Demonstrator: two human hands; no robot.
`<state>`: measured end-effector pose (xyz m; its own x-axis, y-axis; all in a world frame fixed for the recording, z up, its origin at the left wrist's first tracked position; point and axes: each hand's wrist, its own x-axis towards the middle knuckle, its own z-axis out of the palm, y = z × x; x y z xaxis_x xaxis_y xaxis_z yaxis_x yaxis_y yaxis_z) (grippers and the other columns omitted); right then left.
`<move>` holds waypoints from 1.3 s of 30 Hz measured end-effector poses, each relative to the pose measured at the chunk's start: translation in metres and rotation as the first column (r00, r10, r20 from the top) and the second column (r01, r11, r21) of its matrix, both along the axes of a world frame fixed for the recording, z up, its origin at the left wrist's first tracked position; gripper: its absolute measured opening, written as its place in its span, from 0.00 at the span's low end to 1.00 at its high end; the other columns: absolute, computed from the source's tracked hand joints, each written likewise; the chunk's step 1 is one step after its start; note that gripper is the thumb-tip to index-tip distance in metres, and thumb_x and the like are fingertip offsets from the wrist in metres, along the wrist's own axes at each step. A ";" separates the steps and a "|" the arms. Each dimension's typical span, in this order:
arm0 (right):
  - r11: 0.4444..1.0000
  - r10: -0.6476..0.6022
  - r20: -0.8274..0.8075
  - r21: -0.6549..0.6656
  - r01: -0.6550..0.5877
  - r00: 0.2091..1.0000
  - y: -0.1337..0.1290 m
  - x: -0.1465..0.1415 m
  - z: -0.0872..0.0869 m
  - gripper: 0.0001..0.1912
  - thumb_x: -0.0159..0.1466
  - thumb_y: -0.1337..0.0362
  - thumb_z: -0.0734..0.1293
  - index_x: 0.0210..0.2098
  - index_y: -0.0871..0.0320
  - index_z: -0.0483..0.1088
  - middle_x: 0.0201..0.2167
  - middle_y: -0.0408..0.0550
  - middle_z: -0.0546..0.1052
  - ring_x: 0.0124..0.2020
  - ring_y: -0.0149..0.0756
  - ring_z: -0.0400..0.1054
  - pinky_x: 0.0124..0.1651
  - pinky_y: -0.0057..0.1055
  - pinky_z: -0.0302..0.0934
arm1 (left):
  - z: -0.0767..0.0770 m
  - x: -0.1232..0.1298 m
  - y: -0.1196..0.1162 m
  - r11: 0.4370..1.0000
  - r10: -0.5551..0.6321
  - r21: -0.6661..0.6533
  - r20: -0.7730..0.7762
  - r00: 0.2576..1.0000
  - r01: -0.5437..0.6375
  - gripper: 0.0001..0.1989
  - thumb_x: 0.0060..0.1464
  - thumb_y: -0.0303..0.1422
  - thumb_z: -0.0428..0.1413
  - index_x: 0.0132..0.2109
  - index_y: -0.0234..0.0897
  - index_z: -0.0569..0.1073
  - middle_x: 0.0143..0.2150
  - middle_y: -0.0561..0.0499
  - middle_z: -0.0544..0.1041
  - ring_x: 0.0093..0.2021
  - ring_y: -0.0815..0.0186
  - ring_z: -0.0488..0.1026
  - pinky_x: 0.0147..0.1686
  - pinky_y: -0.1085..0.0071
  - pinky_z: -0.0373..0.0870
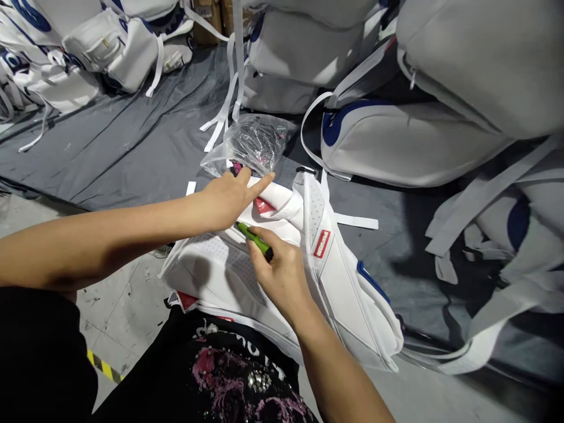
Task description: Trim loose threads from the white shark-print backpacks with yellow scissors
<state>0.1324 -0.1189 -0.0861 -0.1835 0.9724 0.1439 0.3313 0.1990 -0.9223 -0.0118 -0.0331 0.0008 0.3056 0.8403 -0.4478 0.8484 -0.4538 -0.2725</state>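
A white backpack (352,294) with a red label on its strap lies across my lap and the table's edge. My right hand (279,267) is closed round a small green-and-black tool (255,239), its tip against the white fabric near the bag's top. My left hand (235,197) rests on the bag just above the tool, the index finger stretched out and the other fingers partly bent. Whether it pinches any fabric is hidden. Just beyond my left hand lies a clear plastic bag (255,141) with dark and pink pieces inside.
Stacked grey-white backpacks (304,47) stand behind and to the right, their loose straps (467,205) hanging over the dark table cover (154,153). More white bags (110,47) are piled at the back left. Yellow-black tape (103,367) marks the floor at lower left.
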 end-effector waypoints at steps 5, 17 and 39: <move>0.999 0.034 0.064 -0.011 -0.033 0.997 0.004 0.004 0.002 0.17 0.66 0.61 0.64 0.50 0.59 0.78 0.41 0.53 0.83 0.34 0.41 0.77 0.37 0.37 0.69 | -0.001 0.000 0.000 1.000 0.005 0.006 0.023 1.000 -0.005 0.56 0.54 0.32 0.60 0.75 0.47 0.28 0.71 0.31 0.51 0.55 0.48 0.69 0.53 0.56 0.70; 0.992 0.115 0.088 0.050 -0.119 0.990 0.004 0.004 0.004 0.18 0.67 0.63 0.63 0.52 0.61 0.77 0.43 0.55 0.83 0.39 0.43 0.78 0.42 0.39 0.71 | -0.006 -0.003 -0.001 1.000 0.011 0.022 0.074 0.997 -0.013 0.53 0.56 0.34 0.60 0.76 0.48 0.32 0.69 0.32 0.54 0.55 0.48 0.68 0.52 0.56 0.70; 0.974 0.217 0.112 0.041 -0.223 0.970 0.013 0.013 0.002 0.18 0.66 0.67 0.63 0.53 0.59 0.77 0.47 0.53 0.82 0.46 0.44 0.77 0.49 0.43 0.71 | 0.006 0.003 -0.006 0.999 -0.006 0.039 0.023 1.000 0.005 0.47 0.59 0.26 0.56 0.76 0.43 0.36 0.68 0.32 0.55 0.56 0.50 0.68 0.52 0.60 0.69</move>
